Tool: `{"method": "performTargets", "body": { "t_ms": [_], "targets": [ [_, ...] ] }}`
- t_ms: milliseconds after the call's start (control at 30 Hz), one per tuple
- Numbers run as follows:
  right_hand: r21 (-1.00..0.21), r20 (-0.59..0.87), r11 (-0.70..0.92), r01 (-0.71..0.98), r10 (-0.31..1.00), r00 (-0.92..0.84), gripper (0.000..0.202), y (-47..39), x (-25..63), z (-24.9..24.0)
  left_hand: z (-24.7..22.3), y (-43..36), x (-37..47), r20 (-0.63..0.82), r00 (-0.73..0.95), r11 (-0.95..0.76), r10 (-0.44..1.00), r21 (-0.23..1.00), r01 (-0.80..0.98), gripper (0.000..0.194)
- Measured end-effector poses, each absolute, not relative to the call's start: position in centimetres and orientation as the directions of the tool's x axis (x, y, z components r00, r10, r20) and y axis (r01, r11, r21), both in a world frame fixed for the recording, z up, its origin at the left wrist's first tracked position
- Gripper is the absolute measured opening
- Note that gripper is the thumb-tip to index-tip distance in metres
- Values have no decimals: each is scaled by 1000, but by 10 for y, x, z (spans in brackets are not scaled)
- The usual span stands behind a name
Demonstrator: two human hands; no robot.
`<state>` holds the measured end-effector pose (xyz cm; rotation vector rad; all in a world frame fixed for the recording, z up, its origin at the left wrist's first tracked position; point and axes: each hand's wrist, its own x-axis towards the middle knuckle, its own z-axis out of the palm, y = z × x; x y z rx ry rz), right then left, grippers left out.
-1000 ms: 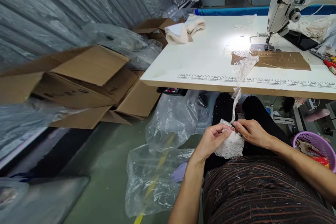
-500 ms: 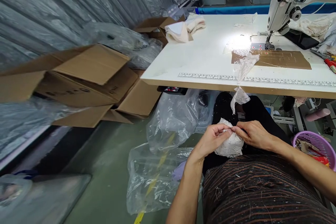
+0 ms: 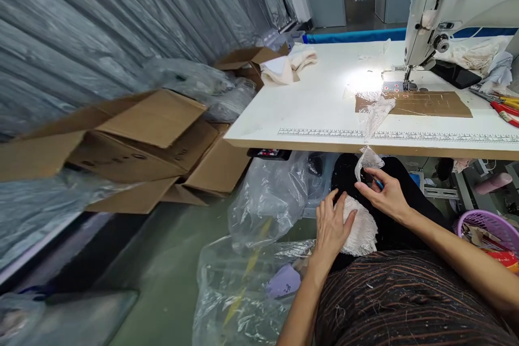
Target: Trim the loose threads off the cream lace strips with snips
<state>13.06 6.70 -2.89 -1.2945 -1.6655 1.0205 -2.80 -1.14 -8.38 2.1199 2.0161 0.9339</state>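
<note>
Our left hand (image 3: pixel 330 227) eased out of its pinch on the lace (image 3: pixel 362 232).
Its fingers lay spread at the edge of the lace on our lap (image 3: pixel 407 181); our right hand (image 3: pixel 388 195) had moved off, gripping a blue tool (image 3: pixel 378 183) near the hanging strip (image 3: pixel 370 158). We judged the two pieces separated. The carton's (image 3: pixel 133 159) print was too blurred to read.

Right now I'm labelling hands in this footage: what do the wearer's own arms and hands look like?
The left hand and right hand wear no gloves, and no rings or watch show. The forearms are uncovered; any sleeves are out of view. The dark garment has thin brownish stripes.
</note>
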Motion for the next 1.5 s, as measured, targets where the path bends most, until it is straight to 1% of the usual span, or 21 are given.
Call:
{"method": "performTargets", "body": {
  "t_ms": [67, 133, 200, 300, 367, 433, 467, 500, 567, 633, 667, 733, 800, 900, 967, 1033, 1100, 1200, 1333, 1400, 1500],
  "targets": [
    [-918, 116, 158, 362, 984, -136, 51, 73, 120, -31, -93, -13, -29, 421, -22, -155, 907, 382, 911, 45],
    [-913, 165, 196, 359, 980, -115, 40, 75, 115, -30, -93, -13, -31, 462, -37, -172, 886, 403, 899, 46],
    [-904, 223, 266, 335, 961, -162, 35, 71, 117, -26, -85, -11, -33, 487, -84, -192, 869, 489, 851, 46],
    [-894, 262, 356, 272, 908, -327, 29, 53, 127, -15, -65, -3, -33, 470, -174, -225, 865, 676, 702, 45],
    [-899, 238, 369, 235, 864, -444, 25, 36, 134, -5, -51, 4, -30, 393, -214, -230, 894, 813, 535, 49],
    [-914, 201, 361, 188, 801, -564, 23, 20, 140, 4, -39, 10, -23, 255, -199, -195, 946, 940, 279, 54],
    [-921, 184, 355, 163, 762, -621, 23, 13, 142, 8, -34, 12, -18, 175, -160, -156, 971, 980, 122, 56],
    [-926, 171, 350, 140, 722, -671, 23, 7, 144, 11, -30, 14, -14, 96, -98, -101, 991, 994, -39, 59],
    [-930, 157, 350, 107, 645, -748, 22, -2, 148, 15, -24, 14, -7, -39, 82, 62, 996, 952, -299, 64],
    [-927, 166, 368, 74, 577, -799, 17, -6, 153, 16, -20, 11, -5, -130, 240, 221, 962, 886, -408, 63],
    [-923, 174, 381, 59, 550, -817, 14, -6, 156, 16, -20, 9, -6, -163, 276, 271, 947, 868, -416, 60],
    [-920, 162, 385, 69, 535, -829, 10, -2, 163, 14, -19, 5, -10, -225, 263, 314, 938, 871, -377, 54],
    [-921, 103, 358, 151, 601, -793, 11, 7, 169, 12, -19, 2, -17, -278, 199, 329, 940, 892, -310, 50],
    [-903, -6, 285, 323, 742, -671, 33, 23, 172, 8, -18, 0, -23, -307, 119, 327, 944, 917, -227, 46],
    [-880, -54, 262, 396, 772, -633, 50, 33, 171, 5, -18, -1, -25, -292, 86, 303, 953, 934, -188, 45],
    [-862, -77, 273, 428, 764, -641, 58, 40, 168, 2, -18, -1, -25, -279, 69, 287, 958, 946, -154, 46],
    [-848, -75, 305, 434, 742, -666, 59, 45, 164, 0, -18, -2, -25, -269, 57, 274, 962, 952, -138, 47],
    [-829, -68, 347, 440, 717, -694, 53, 49, 158, -1, -18, -2, -26, -255, 53, 260, 965, 955, -139, 45],
    [-792, -64, 374, 483, 736, -674, 47, 51, 151, -7, -16, -2, -24, -254, 46, 258, 966, 959, -119, 43],
    [-792, -71, 355, 497, 754, -652, 48, 50, 150, -9, -15, -2, -23, -257, 43, 260, 965, 960, -106, 42],
    [-837, -95, 285, 466, 764, -638, 53, 46, 153, -11, -15, -5, -21, -270, 57, 274, 961, 959, -69, 40]
  ]
}}
